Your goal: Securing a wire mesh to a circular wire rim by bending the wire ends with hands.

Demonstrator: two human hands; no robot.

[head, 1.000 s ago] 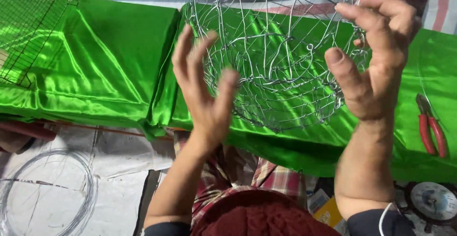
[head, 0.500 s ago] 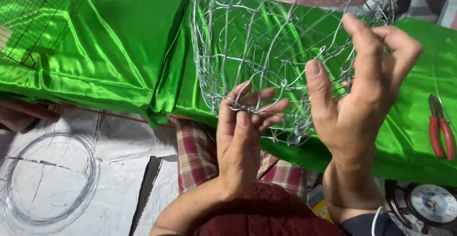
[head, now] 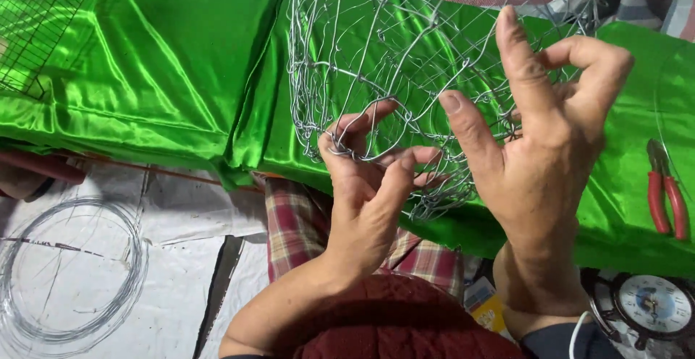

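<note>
Hands pinch the wire-mesh basket.

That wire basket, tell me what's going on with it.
A person holds a wire mesh basket over a table draped in green cloth. The left hand hooks its fingers into the mesh near the lower edge, while the right hand grips the mesh beside it. Red-handled pliers lie untouched on the cloth, and a coil of wire rests on the floor.
</note>
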